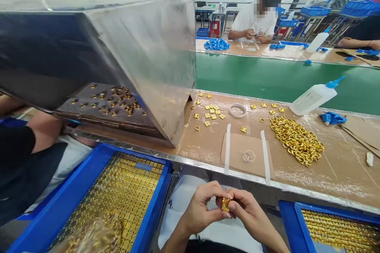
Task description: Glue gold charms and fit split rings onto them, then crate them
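Over my lap, below the bench edge, my left hand (206,209) and my right hand (247,213) meet with closed fingertips around one small gold square piece (225,204). Both hands grip it, left fingers on its left side and right fingers on its right. Just above them on the bench lies a cardboard pad (245,170) held by two white tape strips, with a clear ring (248,155) on it. Several gold square pieces (212,110) are scattered behind the pad, and a heap of gold rings (297,140) sits to its right.
A metal hood (142,59) stands at the left with gold rings under it. Blue trays of gold pieces flank me, left (164,189) and right (292,225). A glue bottle (313,99) leans near the green belt (252,73). Other people sit across the belt and at the far left.
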A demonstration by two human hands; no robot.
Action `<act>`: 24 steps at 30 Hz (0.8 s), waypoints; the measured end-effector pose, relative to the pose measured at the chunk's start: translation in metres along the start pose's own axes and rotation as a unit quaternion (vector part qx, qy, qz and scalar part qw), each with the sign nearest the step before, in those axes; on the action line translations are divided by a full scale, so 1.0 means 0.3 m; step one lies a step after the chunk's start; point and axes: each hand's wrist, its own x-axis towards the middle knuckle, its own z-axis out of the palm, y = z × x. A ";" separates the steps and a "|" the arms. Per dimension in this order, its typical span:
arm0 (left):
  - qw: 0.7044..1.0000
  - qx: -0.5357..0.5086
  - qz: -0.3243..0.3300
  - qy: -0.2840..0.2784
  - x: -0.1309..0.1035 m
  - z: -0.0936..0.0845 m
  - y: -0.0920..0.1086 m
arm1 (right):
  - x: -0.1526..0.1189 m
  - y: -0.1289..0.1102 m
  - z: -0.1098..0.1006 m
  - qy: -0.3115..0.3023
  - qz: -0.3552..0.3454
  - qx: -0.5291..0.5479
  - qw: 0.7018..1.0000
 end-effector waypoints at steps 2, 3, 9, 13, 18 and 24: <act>1.000 -0.016 -0.002 0.003 0.039 0.013 -0.003 | 0.009 0.002 -0.022 0.026 0.003 0.016 1.000; 1.000 -0.017 -0.003 -0.003 0.058 0.018 -0.002 | 0.010 0.000 -0.033 0.042 0.005 0.018 0.999; 0.997 0.034 -0.002 -0.065 0.143 0.037 0.003 | -0.006 -0.021 -0.090 0.105 0.039 0.011 0.994; 0.993 0.070 -0.009 -0.097 0.174 0.038 -0.003 | -0.007 -0.019 -0.111 0.145 0.043 0.003 0.988; 0.989 0.066 -0.053 -0.118 0.221 0.036 -0.012 | -0.002 -0.014 -0.129 0.172 0.044 -0.010 0.984; 0.988 0.056 -0.076 -0.122 0.263 0.044 -0.054 | -0.009 0.006 -0.186 0.229 0.045 -0.032 0.972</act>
